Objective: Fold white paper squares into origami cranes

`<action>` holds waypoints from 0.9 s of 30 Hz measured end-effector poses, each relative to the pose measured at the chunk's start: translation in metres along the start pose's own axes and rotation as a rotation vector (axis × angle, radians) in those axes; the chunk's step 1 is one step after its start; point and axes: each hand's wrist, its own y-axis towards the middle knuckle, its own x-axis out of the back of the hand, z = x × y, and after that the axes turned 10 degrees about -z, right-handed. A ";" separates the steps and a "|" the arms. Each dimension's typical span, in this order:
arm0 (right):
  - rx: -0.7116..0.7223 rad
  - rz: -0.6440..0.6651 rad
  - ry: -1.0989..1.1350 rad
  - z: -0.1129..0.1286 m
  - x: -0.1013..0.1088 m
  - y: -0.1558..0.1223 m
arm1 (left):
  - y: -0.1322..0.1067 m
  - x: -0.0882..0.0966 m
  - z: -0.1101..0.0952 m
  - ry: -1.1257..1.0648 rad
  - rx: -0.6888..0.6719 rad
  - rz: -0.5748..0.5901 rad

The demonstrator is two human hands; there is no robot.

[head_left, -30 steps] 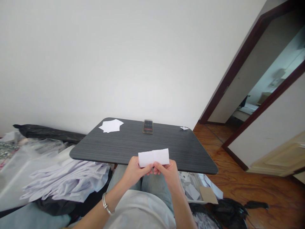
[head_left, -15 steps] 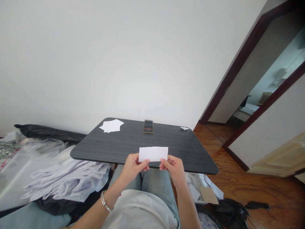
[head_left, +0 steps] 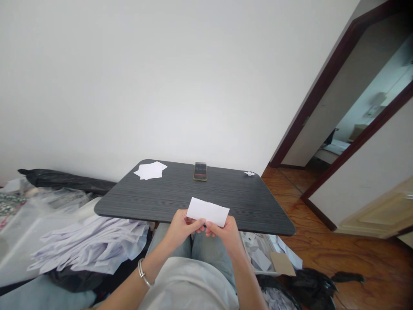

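Note:
Just above the near edge of the dark table (head_left: 155, 202), a white rectangular piece of paper (head_left: 208, 210) is held between both hands and tilts down to the right. My left hand (head_left: 183, 224) pinches its lower left part, thumb in front. My right hand (head_left: 223, 229) grips the lower right part, its thumb close to the left thumb at the bottom edge. The other fingers are partly hidden behind the paper. Farther back stand a phone (head_left: 200, 172) and, at the far right corner, a small folded white paper shape (head_left: 249, 173). White paper sheets (head_left: 150, 170) lie at the far left.
Left of the table, a heap of white cloth (head_left: 93, 243) and plastic sheeting lies low. At the right below it, a bin (head_left: 263, 256) holds paper scraps, beside black bags (head_left: 312, 288) on the wooden floor. A white wall rises behind the table; a doorway opens at the right.
My right hand has moved inward and slightly down, bringing the thumbs together. The paper, level before, has turned so that its right end sits lower.

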 end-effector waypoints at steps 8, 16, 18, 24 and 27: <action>0.014 -0.020 0.012 0.001 -0.002 -0.001 | -0.001 0.000 0.001 0.005 -0.032 -0.019; 0.018 -0.032 0.051 0.000 0.016 0.006 | 0.001 0.005 -0.007 -0.012 -0.029 -0.118; 0.015 -0.032 0.050 0.001 0.020 0.007 | 0.001 0.006 -0.008 -0.010 -0.015 -0.128; 0.008 0.018 0.144 0.002 0.015 0.006 | 0.002 0.005 -0.006 0.013 -0.024 -0.152; -0.033 0.048 0.189 0.000 0.004 0.002 | 0.001 0.003 -0.004 0.010 -0.027 -0.127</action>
